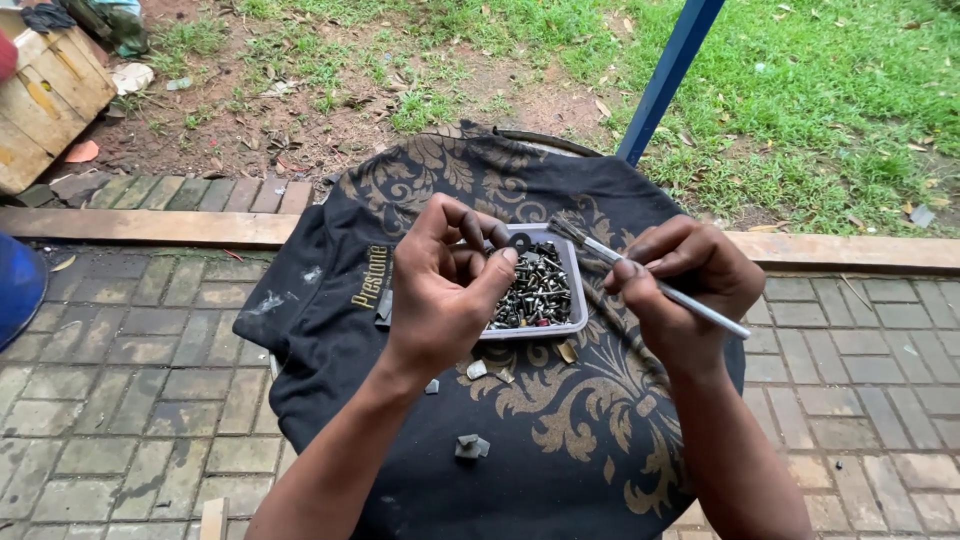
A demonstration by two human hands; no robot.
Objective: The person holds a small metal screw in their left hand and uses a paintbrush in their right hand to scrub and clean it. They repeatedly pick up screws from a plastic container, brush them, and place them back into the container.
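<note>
My left hand (445, 280) is raised over a small white plastic tray (578, 300) filled with several dark screws and bolts (535, 290). Its fingertips pinch a small black ring-shaped washer (519, 241) above the tray. My right hand (685, 275) sits to the right of the tray and grips a thin metal-handled brush (640, 277), whose bristle tip points toward the washer. The tray rests on a black cloth with gold ornament (560, 420) draped over a round surface.
A few loose small metal parts (470, 446) lie on the cloth near me. A blue pole (665, 75) rises behind the round surface. Grey paving bricks (120, 380) surround it, with a wooden crate (45, 95) at far left and grass (820, 90) beyond.
</note>
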